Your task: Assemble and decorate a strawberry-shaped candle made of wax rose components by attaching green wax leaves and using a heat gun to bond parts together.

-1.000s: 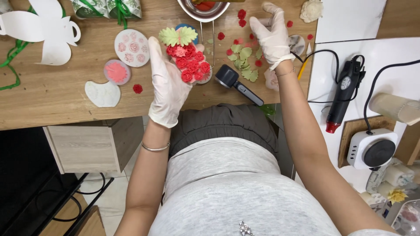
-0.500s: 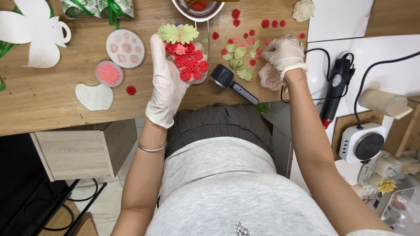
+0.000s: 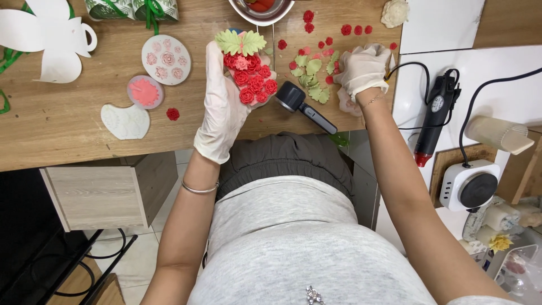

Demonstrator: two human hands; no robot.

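My left hand, in a white glove, holds a piece covered with small red and pink roses and topped by two pale green leaves. My right hand, also gloved, rests closed on the wooden table at the right edge of a scatter of small green leaves and red roses. What its fingers hold is hidden. A black tool with a round head lies between my hands.
Left on the table lie a round white rose mould, a small pink mould, a white leaf-shaped mould and a loose red rose. A metal bowl is at the far edge. A black glue gun lies right.
My right hand has come back from the far side of the table toward me and closed over the green leaves. My left hand keeps the rose piece in place.
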